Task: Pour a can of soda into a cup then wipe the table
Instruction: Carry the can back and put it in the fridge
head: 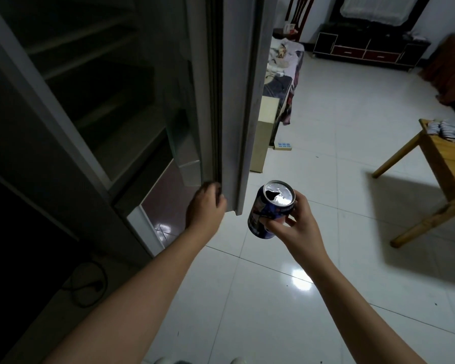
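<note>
My right hand (pixel 293 224) grips a blue soda can (pixel 269 207) around its side, held tilted above the floor; the can's silver top shows an open mouth. My left hand (pixel 205 206) is curled around the lower edge of a grey fridge door (pixel 229 101), which stands open. The dark fridge interior (pixel 103 101) with its shelves lies to the left. At the right edge stands a wooden table (pixel 447 158) with a striped cloth (pixel 449 131) lying on its corner. No cup is in view.
White glossy floor tiles (pixel 326 153) stretch ahead. A bed with clutter (pixel 284 64) and a dark TV cabinet (pixel 363 51) stand at the back. A power strip (pixel 284 146) lies on the floor; a black cable (pixel 90 285) loops by the fridge base.
</note>
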A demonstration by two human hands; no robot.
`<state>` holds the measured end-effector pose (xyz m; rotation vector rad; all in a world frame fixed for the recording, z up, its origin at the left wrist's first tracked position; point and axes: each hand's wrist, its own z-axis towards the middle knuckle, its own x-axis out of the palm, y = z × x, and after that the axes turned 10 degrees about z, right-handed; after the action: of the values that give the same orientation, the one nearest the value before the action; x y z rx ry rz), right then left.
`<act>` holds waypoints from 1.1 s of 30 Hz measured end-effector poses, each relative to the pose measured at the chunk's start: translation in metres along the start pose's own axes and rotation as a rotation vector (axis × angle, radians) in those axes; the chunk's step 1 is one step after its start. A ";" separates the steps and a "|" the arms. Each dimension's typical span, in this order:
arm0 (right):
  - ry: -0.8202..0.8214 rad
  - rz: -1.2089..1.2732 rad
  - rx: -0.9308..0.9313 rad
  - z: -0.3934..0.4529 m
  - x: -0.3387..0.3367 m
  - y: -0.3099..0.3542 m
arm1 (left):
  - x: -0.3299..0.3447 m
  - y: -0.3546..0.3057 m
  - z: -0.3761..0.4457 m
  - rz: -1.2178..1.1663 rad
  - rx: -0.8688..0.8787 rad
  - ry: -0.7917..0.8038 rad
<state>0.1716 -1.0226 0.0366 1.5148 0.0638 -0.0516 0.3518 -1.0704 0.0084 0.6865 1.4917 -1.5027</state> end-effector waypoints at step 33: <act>-0.305 0.017 -0.011 0.029 0.001 -0.004 | 0.025 -0.008 0.091 0.183 0.437 0.202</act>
<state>0.1721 -1.0517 0.0341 1.4816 -0.1926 -0.2666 0.3518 -1.1644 0.0019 1.2310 1.2095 -1.6678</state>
